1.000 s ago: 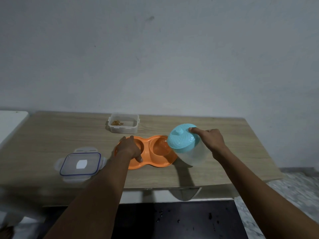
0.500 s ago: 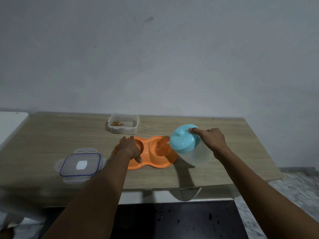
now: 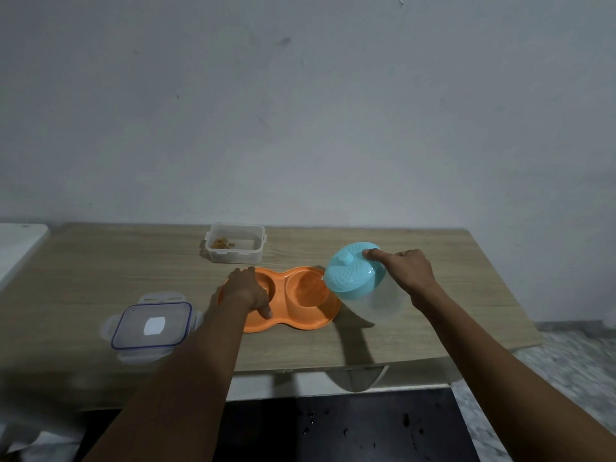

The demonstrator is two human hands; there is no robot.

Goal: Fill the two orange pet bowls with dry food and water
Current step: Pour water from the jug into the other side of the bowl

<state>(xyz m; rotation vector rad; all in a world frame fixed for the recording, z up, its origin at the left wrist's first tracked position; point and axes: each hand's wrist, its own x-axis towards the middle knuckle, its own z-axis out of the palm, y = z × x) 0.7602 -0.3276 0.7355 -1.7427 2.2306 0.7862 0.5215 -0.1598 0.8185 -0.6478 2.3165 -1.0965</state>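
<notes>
Your left hand [image 3: 246, 291] curls over the left cup of the smooth orange double bowl [image 3: 300, 318], thumb on its near rim. Your right hand [image 3: 408, 271] grips a tilted clear plastic jug [image 3: 376, 305], with its dimpled turquoise lid [image 3: 350, 275] just over the right cup. Behind them on the wood-grain desk [image 3: 100, 261], a clear tub [image 3: 235, 256] holds a little dry food [image 3: 222, 243].
</notes>
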